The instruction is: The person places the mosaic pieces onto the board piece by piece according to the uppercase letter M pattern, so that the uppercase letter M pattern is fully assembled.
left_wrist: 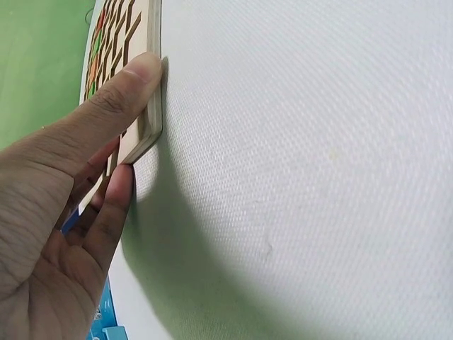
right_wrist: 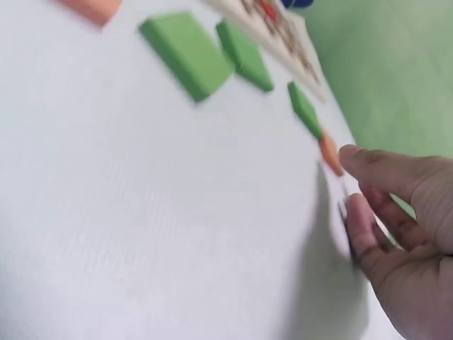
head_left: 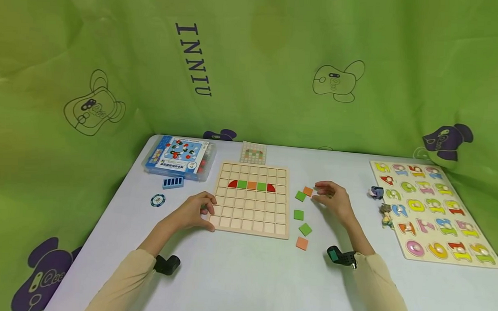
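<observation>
A wooden grid board (head_left: 248, 216) lies in the middle of the table, holding a row of red, green and orange pieces. My left hand (head_left: 197, 213) grips its near left corner, thumb on the front edge (left_wrist: 152, 106) and fingers along the left side. To the board's right, my right hand (head_left: 334, 202) hovers with thumb and fingertips apart and nothing between them. Its fingertips are close to an orange square tile (head_left: 308, 191), which lies against a green tile (head_left: 300, 196). Two more green tiles (head_left: 298, 215) and another orange tile (head_left: 301, 243) lie nearer the front.
Behind the board is a small pattern card (head_left: 254, 153). At left lie a boxed molecule set (head_left: 179, 155), a blue slotted block (head_left: 173, 183) and a round chip (head_left: 158, 200). On the right are a number puzzle board (head_left: 436, 212) and two small figurines (head_left: 376, 192).
</observation>
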Motion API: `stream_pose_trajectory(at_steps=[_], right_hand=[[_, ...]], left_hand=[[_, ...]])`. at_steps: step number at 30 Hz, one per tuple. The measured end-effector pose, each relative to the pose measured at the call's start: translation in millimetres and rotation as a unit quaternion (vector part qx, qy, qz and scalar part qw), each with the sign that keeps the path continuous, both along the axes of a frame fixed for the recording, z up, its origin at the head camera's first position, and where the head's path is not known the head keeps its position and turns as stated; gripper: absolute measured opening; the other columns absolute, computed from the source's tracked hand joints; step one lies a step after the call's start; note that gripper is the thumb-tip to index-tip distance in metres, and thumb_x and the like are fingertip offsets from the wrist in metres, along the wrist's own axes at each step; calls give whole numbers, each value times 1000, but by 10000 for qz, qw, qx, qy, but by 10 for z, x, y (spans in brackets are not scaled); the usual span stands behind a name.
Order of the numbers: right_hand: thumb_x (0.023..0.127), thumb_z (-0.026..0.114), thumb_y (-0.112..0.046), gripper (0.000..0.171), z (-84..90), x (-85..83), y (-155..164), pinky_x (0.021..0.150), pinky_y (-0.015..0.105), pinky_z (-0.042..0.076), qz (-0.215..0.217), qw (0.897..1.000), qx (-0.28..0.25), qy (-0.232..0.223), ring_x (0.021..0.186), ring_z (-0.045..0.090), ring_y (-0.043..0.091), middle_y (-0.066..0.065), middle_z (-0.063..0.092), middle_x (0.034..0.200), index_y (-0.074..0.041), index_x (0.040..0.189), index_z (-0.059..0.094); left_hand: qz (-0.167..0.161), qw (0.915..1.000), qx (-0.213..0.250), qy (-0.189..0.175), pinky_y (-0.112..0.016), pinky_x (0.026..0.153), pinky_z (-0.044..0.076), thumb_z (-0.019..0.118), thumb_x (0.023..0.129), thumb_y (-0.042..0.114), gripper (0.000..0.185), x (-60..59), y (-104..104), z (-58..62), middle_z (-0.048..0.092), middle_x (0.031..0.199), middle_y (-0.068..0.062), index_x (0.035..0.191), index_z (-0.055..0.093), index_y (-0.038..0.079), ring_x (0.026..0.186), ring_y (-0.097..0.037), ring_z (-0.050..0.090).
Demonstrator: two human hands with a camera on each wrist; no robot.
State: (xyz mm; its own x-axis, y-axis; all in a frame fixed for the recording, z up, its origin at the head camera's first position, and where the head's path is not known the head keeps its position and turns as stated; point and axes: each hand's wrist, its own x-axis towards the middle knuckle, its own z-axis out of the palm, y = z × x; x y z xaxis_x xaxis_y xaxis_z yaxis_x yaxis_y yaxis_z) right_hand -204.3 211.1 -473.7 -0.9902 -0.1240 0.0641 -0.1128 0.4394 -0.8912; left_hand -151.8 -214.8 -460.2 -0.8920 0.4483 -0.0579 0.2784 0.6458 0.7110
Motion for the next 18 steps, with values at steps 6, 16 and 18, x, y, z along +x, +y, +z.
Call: stream_pose_trajectory(at_steps=[6,16,18], right_hand=[[84,70,2,38,-25,72,86,72,12,50,412,9987,-62,-308,88,63,16,28,63,111,9,119,57],[82,73,-2,34,-91,368,120,72,20,53,2230,9718,-330,-696,84,61,14,18,66,106,5,114,62],[81,75,-3,35,-114,403,127,72,19,52,2439,9681,-267,-505,83,59,15,17,66,105,4,112,63]], left_hand=[[-46,9999,94,-6,-30,82,53,90,62,14,36,15,5,7,56,117,-11,80,61,5,100,-24,53],[19,10000,41,-14,-26,82,53,91,61,13,36,12,-13,3,56,117,-8,80,61,7,101,-23,52],[-21,10000,75,31,-26,81,53,91,61,13,36,3,-17,-2,56,117,-9,80,61,6,101,-23,53]])
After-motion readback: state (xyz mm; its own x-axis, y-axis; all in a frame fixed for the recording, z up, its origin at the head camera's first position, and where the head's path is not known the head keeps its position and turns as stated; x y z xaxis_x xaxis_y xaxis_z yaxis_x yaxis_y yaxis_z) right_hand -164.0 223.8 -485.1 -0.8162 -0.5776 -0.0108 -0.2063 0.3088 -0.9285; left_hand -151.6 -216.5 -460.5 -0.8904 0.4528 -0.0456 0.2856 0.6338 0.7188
